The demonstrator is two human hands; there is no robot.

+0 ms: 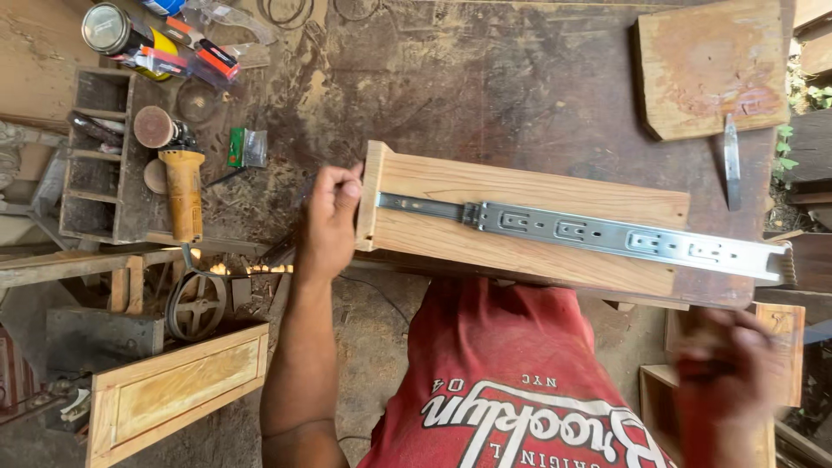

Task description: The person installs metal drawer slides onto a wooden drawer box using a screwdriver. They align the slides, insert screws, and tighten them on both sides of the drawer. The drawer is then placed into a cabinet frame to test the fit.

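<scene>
Wooden drawer box [520, 221] lying on its side across mid-frame, long axis left to right, metal slide rail [589, 232] screwed along the upward face and overhanging at right. Left end clasped by left hand [329, 221], fingers curled over the front edge. Right hand [724, 364] blurred at lower right, well apart below the rail's end; grip impossible to tell. Bare workbench [520, 87] above; angle grinder [178, 178] and wood offcut [706, 65] further off.

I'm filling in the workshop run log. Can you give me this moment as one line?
left hand: grips end of wooden drawer side | metal slide rail: on its upper face | right hand: blurred, below bench, apart | chisel: on bench
</scene>
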